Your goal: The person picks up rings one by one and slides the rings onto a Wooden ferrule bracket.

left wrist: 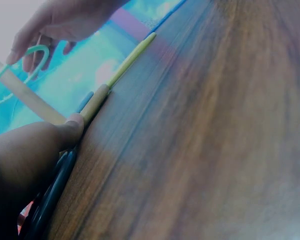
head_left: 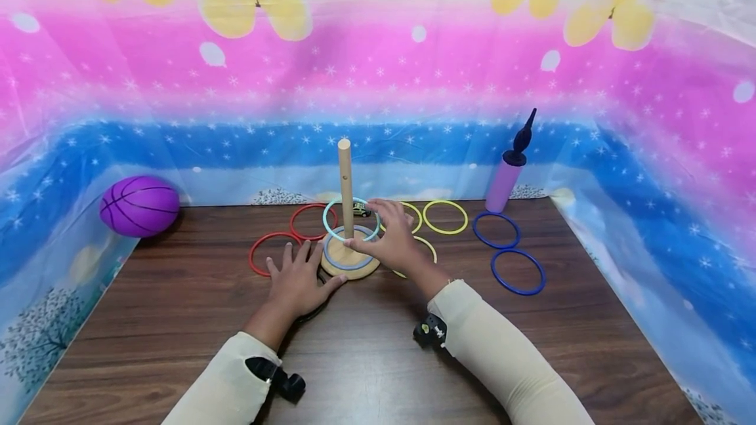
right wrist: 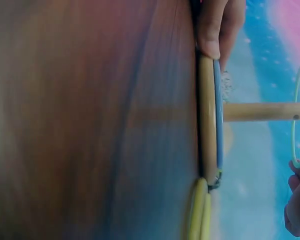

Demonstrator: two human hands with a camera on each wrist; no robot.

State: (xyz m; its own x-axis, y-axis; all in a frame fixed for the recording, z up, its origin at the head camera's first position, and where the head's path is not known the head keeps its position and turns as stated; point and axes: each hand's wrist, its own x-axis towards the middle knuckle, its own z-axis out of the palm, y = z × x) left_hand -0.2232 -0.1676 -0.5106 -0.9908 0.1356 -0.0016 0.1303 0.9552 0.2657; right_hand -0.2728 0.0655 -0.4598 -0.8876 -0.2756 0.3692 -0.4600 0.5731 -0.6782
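A wooden post (head_left: pixel 346 176) stands upright on a round wooden base (head_left: pixel 354 275). A light blue ring (head_left: pixel 350 268) lies flat on the base around the post. Higher up, my right hand (head_left: pixel 394 241) pinches a mint-green ring (right wrist: pixel 293 120) between thumb and fingers, and the ring circles the post above the base. My left hand (head_left: pixel 298 284) lies palm down with fingers spread, its thumb pressing the base's near left edge, as the left wrist view shows too. Black rings (left wrist: pixel 52 195) are partly hidden beneath that hand.
Red rings (head_left: pixel 252 258) lie to the left of the base, several yellow rings (head_left: pixel 445 233) to its right, and dark blue rings (head_left: pixel 518 292) farther right. A small toy car (head_left: pixel 361 210) sits behind the post. A purple ball (head_left: pixel 140 206) and a purple hand pump (head_left: pixel 503 182) stand at the back corners.
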